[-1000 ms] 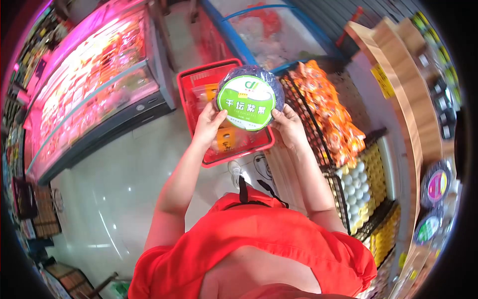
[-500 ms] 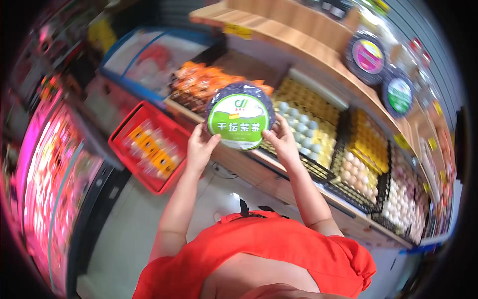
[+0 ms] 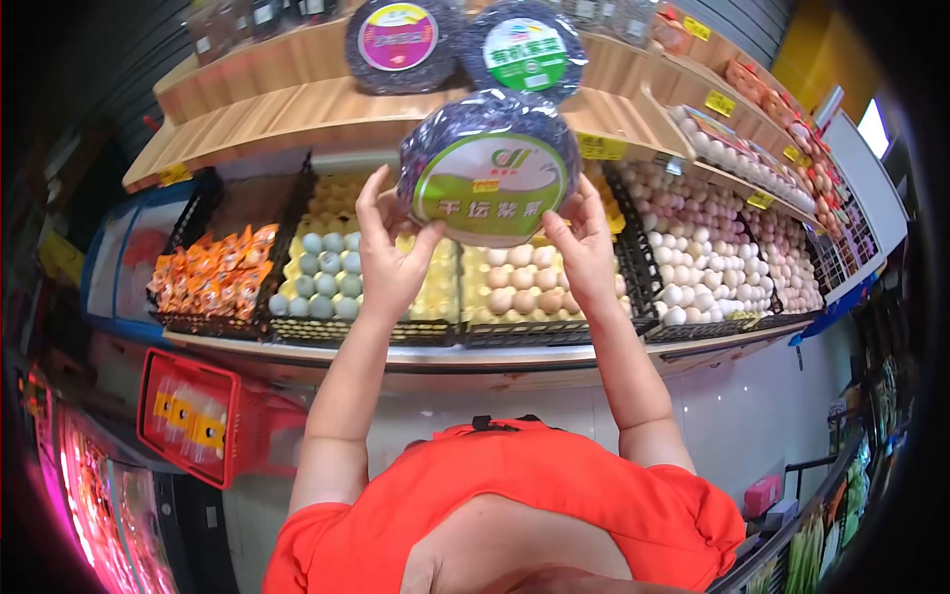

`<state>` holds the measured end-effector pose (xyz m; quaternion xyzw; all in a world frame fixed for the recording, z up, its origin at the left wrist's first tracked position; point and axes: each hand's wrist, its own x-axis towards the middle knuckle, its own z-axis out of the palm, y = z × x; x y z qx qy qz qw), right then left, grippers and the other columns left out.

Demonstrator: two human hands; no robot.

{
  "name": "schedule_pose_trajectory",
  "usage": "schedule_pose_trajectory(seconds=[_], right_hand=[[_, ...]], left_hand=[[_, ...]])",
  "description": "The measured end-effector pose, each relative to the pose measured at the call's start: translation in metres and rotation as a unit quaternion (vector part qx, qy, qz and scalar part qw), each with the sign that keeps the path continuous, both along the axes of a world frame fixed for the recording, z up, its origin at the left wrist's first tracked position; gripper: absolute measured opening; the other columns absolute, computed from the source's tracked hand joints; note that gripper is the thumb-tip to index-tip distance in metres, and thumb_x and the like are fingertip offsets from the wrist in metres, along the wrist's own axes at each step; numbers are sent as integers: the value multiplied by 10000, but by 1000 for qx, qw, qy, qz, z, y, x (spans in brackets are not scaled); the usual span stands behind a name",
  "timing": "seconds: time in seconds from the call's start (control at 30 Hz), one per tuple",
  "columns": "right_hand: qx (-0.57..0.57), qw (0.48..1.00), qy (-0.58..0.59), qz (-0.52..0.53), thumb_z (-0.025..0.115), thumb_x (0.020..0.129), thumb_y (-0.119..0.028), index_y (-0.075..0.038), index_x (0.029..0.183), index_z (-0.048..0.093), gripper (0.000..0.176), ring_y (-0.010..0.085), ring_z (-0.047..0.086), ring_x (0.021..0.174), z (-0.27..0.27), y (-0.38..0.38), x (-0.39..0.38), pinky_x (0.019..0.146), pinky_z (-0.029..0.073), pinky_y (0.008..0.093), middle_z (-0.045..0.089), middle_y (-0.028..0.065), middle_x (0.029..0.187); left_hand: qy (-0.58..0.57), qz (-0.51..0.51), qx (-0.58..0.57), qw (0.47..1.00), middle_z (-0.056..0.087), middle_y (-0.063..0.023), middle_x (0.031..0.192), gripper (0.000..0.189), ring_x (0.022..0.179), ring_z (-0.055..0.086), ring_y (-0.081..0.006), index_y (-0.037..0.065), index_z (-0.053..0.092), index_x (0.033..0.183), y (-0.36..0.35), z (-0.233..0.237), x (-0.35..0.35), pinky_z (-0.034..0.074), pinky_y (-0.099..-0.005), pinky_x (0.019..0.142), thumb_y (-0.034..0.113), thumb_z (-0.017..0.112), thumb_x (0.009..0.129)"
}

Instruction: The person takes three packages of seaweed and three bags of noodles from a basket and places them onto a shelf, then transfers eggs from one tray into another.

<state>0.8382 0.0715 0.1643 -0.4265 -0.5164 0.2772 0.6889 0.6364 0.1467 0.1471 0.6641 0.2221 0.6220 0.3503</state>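
Observation:
A round, dark purple package (image 3: 490, 168) in clear wrap, with a green and white label, is held up in front of the wooden shelf. My left hand (image 3: 396, 243) grips its left edge, thumb on the front. On the right edge my right hand (image 3: 584, 243) holds it in the same way. Behind its top, two similar round packages stand on the shelf, one with a purple label (image 3: 398, 38) and one with a green label (image 3: 524, 53). The fingers behind the held package are partly hidden.
Below the wooden shelf (image 3: 247, 117) are bluish eggs (image 3: 322, 277), brown eggs (image 3: 522, 282), pale eggs (image 3: 693, 272) and orange packets (image 3: 220, 272). A red basket (image 3: 234, 426) with yellow-labelled packs is at lower left. A blue-edged freezer (image 3: 94, 262) stands far left.
The view has turned right, towards the shelf. Both hands still hold the package, which is now higher in view, in front of the shelf, with its top tipped away.

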Motion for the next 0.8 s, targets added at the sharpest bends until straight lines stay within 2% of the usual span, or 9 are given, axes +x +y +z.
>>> schedule_pose_trajectory(seconds=[0.13,0.17,0.27,0.33,0.4,0.63,0.73,0.77,0.8], right_hand=[[10,997,-16,-69,602,844,-50,-25,1328,365,540,134,522,1023,14,-5,59,884,428,277,564,68,1087],[42,996,-15,-72,597,849,-54,-19,1322,367,528,129,525,1019,15,-4,74,889,423,275,567,71,1085],[34,992,8,-120,589,861,-60,-13,1316,364,510,139,525,1024,29,-8,106,888,423,285,564,80,1092],[21,989,-2,-148,599,866,-92,-11,1316,358,517,103,562,865,34,-9,127,699,462,220,581,75,1042],[4,986,-10,-168,571,889,-114,-50,1320,372,479,56,514,749,35,0,153,602,419,181,574,27,997],[-38,961,-110,-249,609,859,-136,1,1317,371,534,88,576,713,59,39,231,592,470,211,616,84,960],[-42,964,-111,-237,608,857,-133,3,1309,381,524,100,591,711,71,60,254,596,476,210,623,89,933],[-78,955,-117,-261,642,828,-161,9,1297,396,556,158,613,817,77,68,261,691,496,257,615,135,1001],[-78,956,-123,-255,642,828,-161,9,1297,396,556,158,613,817,81,75,271,691,496,257,615,135,1001]], left_hand=[[-2,-31,58,998,504,-110,1127,721,907,523,-133,113,216,1350,7,26,65,450,-258,781,-10,653,790],[-10,-5,127,992,515,-117,1124,701,789,553,-125,87,272,1329,17,27,81,481,-237,659,-12,673,762],[14,-114,137,984,447,-120,1223,706,973,529,-172,85,257,1348,30,33,119,477,-295,799,-8,663,778],[81,-104,173,976,449,-119,1224,704,1008,535,-198,72,299,1354,30,43,137,482,-310,826,23,682,765],[97,-121,155,976,437,-128,1248,715,1043,537,-223,75,304,1371,33,50,154,476,-328,871,58,684,766],[136,-210,96,963,313,-212,1345,808,1180,459,-334,76,164,1405,76,66,224,442,-408,948,87,665,771],[122,-219,81,965,306,-209,1348,811,1204,434,-335,78,126,1407,97,68,256,433,-413,961,84,651,789],[127,-241,43,961,267,-204,1376,829,1246,388,-315,75,73,1407,103,69,267,410,-394,990,51,637,800],[122,-235,42,963,267,-204,1376,829,1246,388,-315,75,73,1407,111,66,279,410,-394,990,51,637,800]])
